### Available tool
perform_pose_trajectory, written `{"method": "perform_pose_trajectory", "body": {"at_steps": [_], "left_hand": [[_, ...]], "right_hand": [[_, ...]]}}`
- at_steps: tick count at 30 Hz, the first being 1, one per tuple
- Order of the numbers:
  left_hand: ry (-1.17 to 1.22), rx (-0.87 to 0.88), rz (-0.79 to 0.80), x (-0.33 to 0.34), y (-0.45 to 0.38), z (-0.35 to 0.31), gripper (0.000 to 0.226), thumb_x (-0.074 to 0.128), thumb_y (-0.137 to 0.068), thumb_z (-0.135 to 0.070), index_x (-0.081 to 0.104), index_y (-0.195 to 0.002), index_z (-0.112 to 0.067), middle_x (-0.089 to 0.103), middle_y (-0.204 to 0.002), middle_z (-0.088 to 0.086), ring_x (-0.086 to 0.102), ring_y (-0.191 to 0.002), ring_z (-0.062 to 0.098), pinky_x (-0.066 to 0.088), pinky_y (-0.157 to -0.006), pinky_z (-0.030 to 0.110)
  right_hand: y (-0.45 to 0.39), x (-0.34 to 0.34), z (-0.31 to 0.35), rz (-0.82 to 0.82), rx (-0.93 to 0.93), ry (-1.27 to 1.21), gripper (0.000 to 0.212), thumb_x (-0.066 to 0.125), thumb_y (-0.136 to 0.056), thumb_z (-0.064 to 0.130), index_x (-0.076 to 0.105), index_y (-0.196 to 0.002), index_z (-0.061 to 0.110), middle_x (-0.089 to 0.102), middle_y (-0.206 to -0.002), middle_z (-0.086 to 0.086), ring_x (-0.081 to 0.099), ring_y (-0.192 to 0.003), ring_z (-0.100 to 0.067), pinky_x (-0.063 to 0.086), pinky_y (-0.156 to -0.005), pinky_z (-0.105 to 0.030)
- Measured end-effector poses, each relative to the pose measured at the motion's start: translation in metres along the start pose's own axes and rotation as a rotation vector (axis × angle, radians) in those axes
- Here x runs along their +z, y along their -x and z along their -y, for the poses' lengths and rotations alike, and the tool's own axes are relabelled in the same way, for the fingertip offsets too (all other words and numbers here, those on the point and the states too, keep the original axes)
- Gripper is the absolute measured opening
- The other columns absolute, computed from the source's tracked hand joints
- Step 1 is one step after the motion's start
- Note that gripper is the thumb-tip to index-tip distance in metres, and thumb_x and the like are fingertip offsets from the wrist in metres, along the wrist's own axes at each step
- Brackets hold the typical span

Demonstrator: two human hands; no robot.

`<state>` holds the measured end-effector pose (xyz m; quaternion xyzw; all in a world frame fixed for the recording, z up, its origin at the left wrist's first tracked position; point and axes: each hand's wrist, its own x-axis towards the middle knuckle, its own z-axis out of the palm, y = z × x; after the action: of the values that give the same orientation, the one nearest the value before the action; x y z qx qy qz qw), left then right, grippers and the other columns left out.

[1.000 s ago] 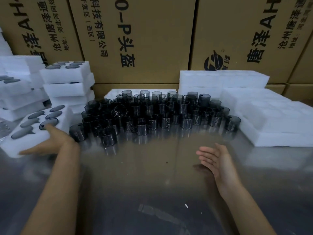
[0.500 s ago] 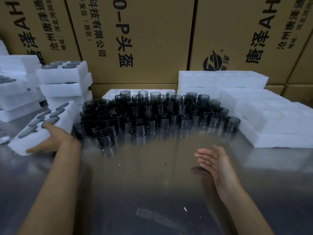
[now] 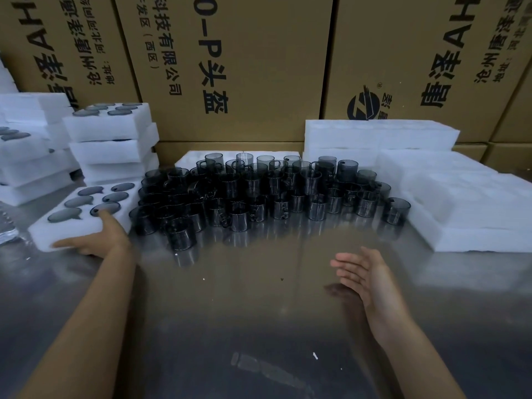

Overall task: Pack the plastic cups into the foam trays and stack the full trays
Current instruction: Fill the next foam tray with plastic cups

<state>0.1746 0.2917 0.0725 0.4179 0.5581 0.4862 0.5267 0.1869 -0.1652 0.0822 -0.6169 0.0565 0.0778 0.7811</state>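
my left hand (image 3: 96,240) grips the near corner of a full foam tray (image 3: 57,230) at the left of the steel table (image 3: 259,326), thumb on top beside the nearest filled pocket, fingers along the front edge. six dark cup bottoms show in its pockets. my right hand (image 3: 364,279) hangs open over the bare steel, fingers straight, holding nothing. the loose plastic cups (image 3: 259,194) crowd the middle of the table, the closest ones just beside the tray's right edge. stacks of full trays (image 3: 110,139) rise behind it, and empty trays (image 3: 460,208) lie at the right.

the risk, as i judge it — one hand on one corner. soft foam may bend or tip as it lifts, and the cups could slide out of their pockets. a swing to the right would knock the nearest loose cups over on the slick steel. set down crooked, the tray could make the stack behind lean.
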Motion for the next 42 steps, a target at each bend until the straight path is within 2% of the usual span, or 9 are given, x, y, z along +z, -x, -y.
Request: {"method": "perform_pose_trajectory", "body": {"at_steps": [6,10,22,27,31,34,36,38,42], "left_hand": [[-0.296,-0.052,0.127,-0.001,0.000,-0.013,0.112,0.062,-0.085,-0.062,-0.004,-0.156,-0.006,0.004,-0.163,0.022,0.014,-0.149,0.037,0.012,-0.120,0.047],[-0.318,-0.081,0.187,-0.001,-0.003,-0.012,0.112,0.058,-0.087,-0.063,-0.009,-0.155,-0.005,0.012,-0.160,0.028,0.018,-0.147,0.044,0.020,-0.117,0.054],[-0.201,0.412,0.196,-0.015,0.121,-0.015,0.072,0.052,-0.090,-0.014,0.020,-0.154,-0.005,0.025,-0.152,0.022,0.031,-0.136,0.041,0.026,-0.112,0.046],[-0.194,0.840,0.446,-0.027,0.222,0.006,0.066,0.058,-0.082,-0.004,0.039,-0.146,-0.009,0.037,-0.144,0.018,0.034,-0.131,0.033,0.027,-0.108,0.046],[-0.247,0.912,0.804,-0.026,0.289,0.042,0.053,0.058,-0.087,-0.007,0.046,-0.138,-0.017,0.041,-0.133,0.008,0.035,-0.124,0.024,0.032,-0.107,0.040],[-0.425,0.933,1.126,-0.020,0.322,0.066,0.048,0.059,-0.090,-0.018,0.047,-0.137,-0.020,0.043,-0.131,0.006,0.035,-0.126,0.026,0.030,-0.110,0.041],[-0.674,1.146,1.286,-0.015,0.331,0.080,0.048,0.055,-0.091,-0.036,0.046,-0.137,-0.026,0.039,-0.135,0.000,0.029,-0.129,0.022,0.023,-0.108,0.039],[-0.780,1.343,1.322,-0.009,0.326,0.088,0.044,0.047,-0.093,-0.048,0.050,-0.133,-0.030,0.039,-0.137,-0.006,0.028,-0.128,0.016,0.016,-0.096,0.033],[-0.732,1.335,1.332,-0.004,0.320,0.090,0.041,0.043,-0.095,-0.052,0.052,-0.132,-0.036,0.043,-0.135,-0.014,0.030,-0.125,0.010,0.012,-0.087,0.027]], "right_hand": [[-0.001,0.001,-0.001,-0.013,0.000,-0.002,0.043,0.039,-0.102,0.030,0.071,-0.090,0.003,0.075,-0.089,-0.013,0.062,-0.078,-0.018,0.050,-0.076,-0.027],[0.000,0.002,-0.001,-0.022,-0.007,0.012,0.042,0.040,-0.103,0.027,0.071,-0.090,0.003,0.076,-0.091,-0.014,0.063,-0.080,-0.019,0.051,-0.078,-0.028],[0.001,0.003,-0.004,-0.071,-0.026,0.061,0.038,0.041,-0.102,0.021,0.072,-0.088,0.002,0.076,-0.088,-0.014,0.066,-0.080,-0.019,0.052,-0.080,-0.027],[0.002,0.006,-0.007,-0.127,-0.076,0.048,0.032,0.042,-0.099,0.010,0.070,-0.084,0.004,0.072,-0.083,-0.014,0.063,-0.072,-0.018,0.052,-0.068,-0.023],[0.000,0.003,-0.006,-0.230,-0.172,0.103,0.026,0.047,-0.098,0.006,0.066,-0.082,0.012,0.068,-0.083,-0.012,0.059,-0.067,-0.016,0.051,-0.058,-0.023],[-0.004,-0.007,-0.005,-0.352,-0.337,0.357,0.014,0.054,-0.094,0.008,0.063,-0.091,0.019,0.067,-0.094,-0.009,0.063,-0.092,-0.026,0.050,-0.081,-0.035],[-0.008,-0.019,0.000,-0.488,-0.480,0.648,0.018,0.060,-0.088,0.014,0.064,-0.105,0.020,0.065,-0.109,-0.005,0.055,-0.113,-0.027,0.040,-0.098,-0.039],[-0.015,-0.031,0.018,-0.613,-0.612,0.830,0.035,0.062,-0.084,0.019,0.062,-0.119,0.019,0.061,-0.124,-0.003,0.045,-0.125,-0.026,0.031,-0.102,-0.041],[-0.055,-0.071,0.074,-0.668,-0.530,1.223,0.064,0.057,-0.091,0.030,0.032,-0.149,0.018,0.020,-0.163,-0.011,0.010,-0.151,-0.030,0.011,-0.118,-0.051]]}}
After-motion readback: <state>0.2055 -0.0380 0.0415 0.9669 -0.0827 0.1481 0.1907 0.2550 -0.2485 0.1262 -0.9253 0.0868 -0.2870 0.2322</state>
